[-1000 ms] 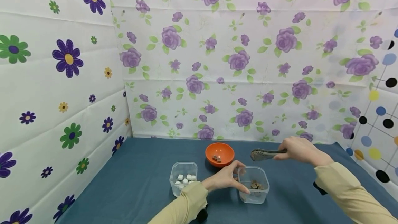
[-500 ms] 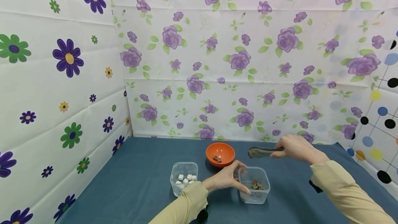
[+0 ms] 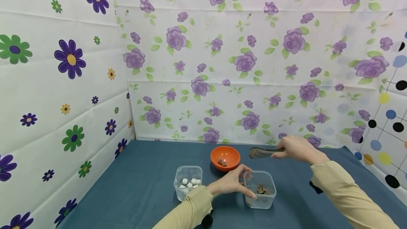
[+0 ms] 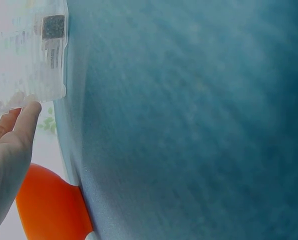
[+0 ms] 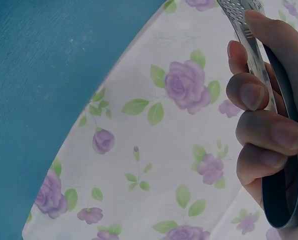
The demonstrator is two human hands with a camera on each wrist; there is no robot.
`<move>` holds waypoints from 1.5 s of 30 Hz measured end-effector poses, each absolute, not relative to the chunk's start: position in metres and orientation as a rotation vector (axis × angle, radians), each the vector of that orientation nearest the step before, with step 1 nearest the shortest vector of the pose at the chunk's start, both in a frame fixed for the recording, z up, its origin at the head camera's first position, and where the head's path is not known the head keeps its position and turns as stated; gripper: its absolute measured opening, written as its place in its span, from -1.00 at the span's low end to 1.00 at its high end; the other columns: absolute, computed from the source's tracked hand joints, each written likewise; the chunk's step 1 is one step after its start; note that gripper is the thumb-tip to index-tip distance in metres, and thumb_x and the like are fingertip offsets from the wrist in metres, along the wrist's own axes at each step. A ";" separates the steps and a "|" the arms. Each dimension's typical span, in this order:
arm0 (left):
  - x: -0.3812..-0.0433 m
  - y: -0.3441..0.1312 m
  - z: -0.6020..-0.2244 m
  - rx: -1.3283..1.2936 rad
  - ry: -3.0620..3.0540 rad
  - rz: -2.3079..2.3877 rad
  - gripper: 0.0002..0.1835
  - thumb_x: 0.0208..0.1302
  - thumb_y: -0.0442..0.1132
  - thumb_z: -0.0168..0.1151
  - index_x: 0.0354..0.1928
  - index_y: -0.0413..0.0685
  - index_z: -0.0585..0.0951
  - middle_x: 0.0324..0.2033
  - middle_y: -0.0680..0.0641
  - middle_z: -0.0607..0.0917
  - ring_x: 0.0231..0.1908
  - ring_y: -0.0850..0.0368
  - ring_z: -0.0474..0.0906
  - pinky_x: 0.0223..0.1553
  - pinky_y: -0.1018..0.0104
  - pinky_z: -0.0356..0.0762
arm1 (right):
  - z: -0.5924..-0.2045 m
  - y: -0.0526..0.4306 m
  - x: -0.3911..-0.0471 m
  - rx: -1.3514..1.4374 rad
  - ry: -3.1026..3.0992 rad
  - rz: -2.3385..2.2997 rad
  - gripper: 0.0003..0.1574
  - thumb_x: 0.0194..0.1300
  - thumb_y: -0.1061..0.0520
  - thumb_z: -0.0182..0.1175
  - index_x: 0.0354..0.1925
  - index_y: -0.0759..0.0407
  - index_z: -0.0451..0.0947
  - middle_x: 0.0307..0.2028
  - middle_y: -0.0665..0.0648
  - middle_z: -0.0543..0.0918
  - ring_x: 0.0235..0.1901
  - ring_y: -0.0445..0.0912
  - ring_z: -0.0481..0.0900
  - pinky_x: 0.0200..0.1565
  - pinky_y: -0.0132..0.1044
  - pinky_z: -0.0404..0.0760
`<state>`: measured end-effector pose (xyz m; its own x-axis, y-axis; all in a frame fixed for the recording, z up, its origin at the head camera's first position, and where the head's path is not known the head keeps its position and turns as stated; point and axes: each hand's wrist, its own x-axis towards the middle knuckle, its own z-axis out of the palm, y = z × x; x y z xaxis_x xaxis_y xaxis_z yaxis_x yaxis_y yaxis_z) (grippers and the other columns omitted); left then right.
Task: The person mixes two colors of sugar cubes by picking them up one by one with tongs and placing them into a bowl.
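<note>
My right hand (image 3: 300, 149) grips a pair of metal tongs (image 3: 264, 152) above the table, their perforated end pointing left, to the right of the orange bowl (image 3: 233, 155). In the right wrist view the fingers (image 5: 271, 130) wrap round the tongs' arms; whether anything sits between the tips I cannot tell. My left hand (image 3: 229, 182) holds the left side of a clear plastic container (image 3: 270, 200), thumb at the front and fingers behind. Brown cubes (image 3: 262, 189) lie in that container. The left wrist view shows fingertips against its wall, with one dark cube (image 4: 53, 27) visible through it.
A second clear container (image 3: 178, 192) with several white cubes (image 3: 189, 185) stands left of my left forearm. A few brown cubes (image 3: 221, 162) lie inside the orange bowl. Blue cloth (image 3: 143, 179) covers the table, and flowered sheets (image 3: 222, 63) rise behind and beside it.
My right hand and the tongs have moved left and slightly up, closer to the orange bowl. The left hand keeps its hold on the container, and the containers and bowl have stayed put.
</note>
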<state>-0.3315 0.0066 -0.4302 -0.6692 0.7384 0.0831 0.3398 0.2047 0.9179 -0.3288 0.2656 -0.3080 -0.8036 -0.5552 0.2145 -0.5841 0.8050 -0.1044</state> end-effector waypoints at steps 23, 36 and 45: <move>-0.331 0.004 -0.430 0.970 2.106 1.458 -0.42 0.06 -0.22 0.34 0.12 0.15 0.32 -0.01 0.05 0.45 -0.01 0.10 0.35 -0.20 0.29 0.43 | -0.319 0.231 -0.350 0.934 -2.799 0.282 -0.39 0.06 -0.11 0.30 -0.83 -0.08 0.12 -0.83 -0.16 0.01 -0.83 -0.29 -0.05 -0.70 -0.41 0.01; -0.331 0.006 -0.431 0.985 2.072 1.468 -0.42 0.09 -0.23 0.32 0.15 0.09 0.30 0.00 0.01 0.45 -0.01 0.08 0.35 -0.22 0.30 0.44 | -0.331 0.219 -0.363 0.983 -2.798 0.244 -0.55 0.06 -0.05 0.31 -0.81 -0.05 0.37 -0.85 -0.16 0.11 -0.83 -0.29 0.01 -0.70 -0.40 0.03; -0.331 0.005 -0.430 0.984 2.082 1.451 -0.39 0.09 -0.21 0.32 0.17 0.01 0.28 -0.01 0.02 0.45 -0.01 0.11 0.34 -0.22 0.30 0.44 | -0.329 0.217 -0.361 0.868 -2.872 0.208 -0.64 0.04 -0.15 0.30 -0.71 -0.05 0.48 -0.82 -0.11 0.24 -0.82 -0.26 0.11 -0.69 -0.37 0.09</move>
